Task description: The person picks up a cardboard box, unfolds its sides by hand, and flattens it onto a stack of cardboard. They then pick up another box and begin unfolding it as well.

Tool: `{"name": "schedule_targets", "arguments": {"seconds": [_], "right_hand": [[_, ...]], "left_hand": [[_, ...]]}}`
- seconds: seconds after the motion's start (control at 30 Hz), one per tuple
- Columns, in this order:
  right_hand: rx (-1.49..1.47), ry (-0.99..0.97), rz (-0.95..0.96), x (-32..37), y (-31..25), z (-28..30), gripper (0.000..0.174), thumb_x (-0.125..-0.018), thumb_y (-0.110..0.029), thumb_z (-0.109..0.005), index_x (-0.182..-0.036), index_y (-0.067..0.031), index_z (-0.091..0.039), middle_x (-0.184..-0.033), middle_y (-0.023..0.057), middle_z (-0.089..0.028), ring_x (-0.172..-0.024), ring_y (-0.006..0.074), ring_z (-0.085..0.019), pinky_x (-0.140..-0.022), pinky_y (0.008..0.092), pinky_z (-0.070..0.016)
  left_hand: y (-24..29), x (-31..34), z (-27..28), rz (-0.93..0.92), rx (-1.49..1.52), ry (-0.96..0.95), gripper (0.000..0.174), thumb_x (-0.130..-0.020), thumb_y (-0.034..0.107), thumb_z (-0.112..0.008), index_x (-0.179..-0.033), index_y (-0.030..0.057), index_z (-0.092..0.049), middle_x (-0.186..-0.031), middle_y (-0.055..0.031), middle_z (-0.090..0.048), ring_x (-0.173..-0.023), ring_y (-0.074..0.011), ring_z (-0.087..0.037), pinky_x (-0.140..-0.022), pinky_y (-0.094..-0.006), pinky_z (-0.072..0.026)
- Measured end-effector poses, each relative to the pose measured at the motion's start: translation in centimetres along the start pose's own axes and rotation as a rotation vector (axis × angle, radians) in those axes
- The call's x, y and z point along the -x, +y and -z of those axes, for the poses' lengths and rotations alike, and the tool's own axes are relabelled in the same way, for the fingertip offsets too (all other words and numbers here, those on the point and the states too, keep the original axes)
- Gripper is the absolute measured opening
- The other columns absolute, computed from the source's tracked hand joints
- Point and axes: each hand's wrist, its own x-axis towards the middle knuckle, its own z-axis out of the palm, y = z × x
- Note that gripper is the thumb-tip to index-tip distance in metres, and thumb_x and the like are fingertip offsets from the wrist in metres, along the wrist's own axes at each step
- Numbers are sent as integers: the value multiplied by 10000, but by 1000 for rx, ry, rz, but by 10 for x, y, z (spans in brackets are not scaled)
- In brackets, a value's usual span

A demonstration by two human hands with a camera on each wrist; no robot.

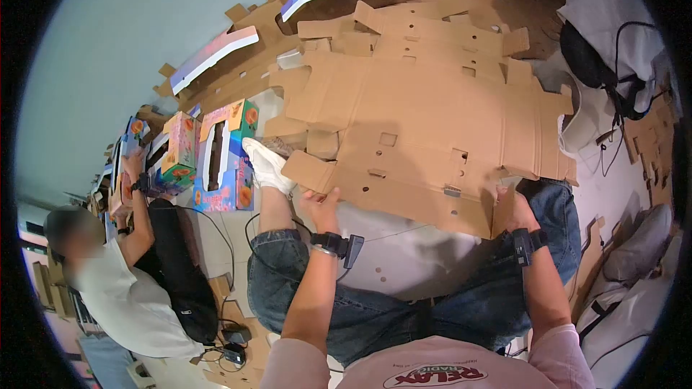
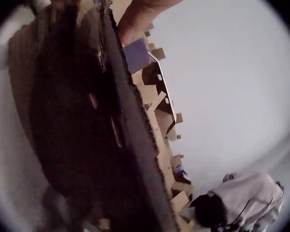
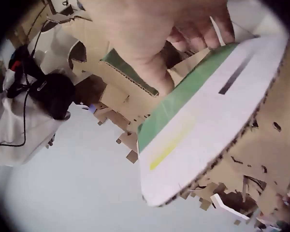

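A large flat brown cardboard sheet (image 1: pixel 432 108) with slots and side flaps lies tilted before me. At its near left edge my left hand (image 1: pixel 321 205) grips the cardboard, its thumb on top near a flap (image 1: pixel 308 171). My right hand (image 1: pixel 513 212) holds the near right corner, where a panel is folded up. In the right wrist view a green and white printed flap (image 3: pixel 208 111) shows beside my right hand (image 3: pixel 154 34). The left wrist view shows the dark underside of cardboard (image 2: pixel 77 116) and part of my left hand (image 2: pixel 142 17).
Printed fruit boxes (image 1: pixel 225 158) stand at the left, near a seated person (image 1: pixel 130 288) handling one. More cardboard blanks (image 1: pixel 238 65) lean along the wall. A bag (image 1: pixel 591 57) hangs over a white chair at the right. Cables (image 1: pixel 223 245) cross the floor.
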Motion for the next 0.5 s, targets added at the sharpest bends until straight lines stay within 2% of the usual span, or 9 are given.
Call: {"name": "schedule_targets", "arguments": {"seconds": [0.03, 0.07, 0.13, 0.17, 0.23, 0.27, 0.3, 0.37, 0.5], "right_hand": [[100, -77, 3, -4, -3, 1, 82, -860, -121, -625, -874, -41, -614, -812, 36, -615, -781, 186, -601, -747, 321, -510], [106, -81, 3, -4, -6, -3, 82, -860, -121, -625, -874, -41, -614, -812, 36, -615, -781, 186, -601, -747, 321, -510], [358, 63, 55, -1, -10, -17, 156, -805, -22, -651, -952, 2, -607, -930, 66, -646, -816, 189, -631, -774, 305, -520], [362, 59, 58, 7, -16, -34, 156, -805, -22, -651, -952, 2, -607, -930, 66, -646, -816, 189, -631, -774, 305, -520], [157, -24, 256, 27, -28, -64, 309, -755, 45, -667, -1052, 38, -582, -1035, 99, -652, -900, 213, -648, -826, 327, -526], [180, -69, 252, 29, -37, -63, 470, -749, 53, -666, -1200, 55, -533, -1112, 118, -642, -977, 219, -640, -889, 342, -510], [184, -69, 253, 32, -44, -67, 470, -749, 53, -666, -1200, 55, -533, -1112, 118, -642, -977, 219, -640, -889, 342, -510], [57, -128, 411, 49, -67, -94, 583, -757, 38, -686, -1301, 54, -479, -1182, 125, -631, -1035, 216, -630, -924, 329, -491], [170, -206, 484, 42, -110, -92, 674, -779, 4, -702, -1381, 62, -403, -1260, 128, -602, -1106, 213, -608, -957, 318, -467]], "left_hand": [[9, 4, -1, 121, 39, -80, 473, -815, 112, -729, -1181, 74, -433, -1054, -89, -568, -907, -217, -604, -758, -347, -523], [16, 5, -4, 120, 44, -76, 473, -815, 112, -729, -1181, 74, -433, -1054, -89, -568, -907, -217, -604, -758, -347, -523], [29, 5, -8, 249, 142, -249, 426, -838, 75, -686, -1193, 59, -451, -994, -104, -639, -777, -179, -652, -622, -296, -547], [31, 4, -6, 246, 146, -245, 426, -838, 75, -686, -1193, 59, -451, -994, -104, -639, -777, -179, -652, -622, -296, -547], [36, 2, -4, 208, 202, -226, 352, -864, 76, -655, -1173, 68, -486, -1012, -91, -647, -766, -173, -662, -602, -297, -547], [49, 5, -6, 207, 207, -225, 352, -864, 76, -655, -1173, 68, -486, -1012, -91, -647, -766, -173, -662, -602, -297, -547], [62, 10, -7, 149, 276, -234, 347, -867, 71, -650, -1172, 67, -483, -1013, -82, -650, -771, -170, -664, -604, -295, -547], [94, 17, -10, 97, 345, -248, 343, -870, 67, -644, -1171, 65, -480, -1015, -74, -654, -775, -168, -665, -607, -292, -546], [161, 22, -21, -101, 425, -258, 371, -881, 62, -634, -1212, 53, -469, -1093, -87, -632, -874, -176, -657, -653, -304, -551]]}}
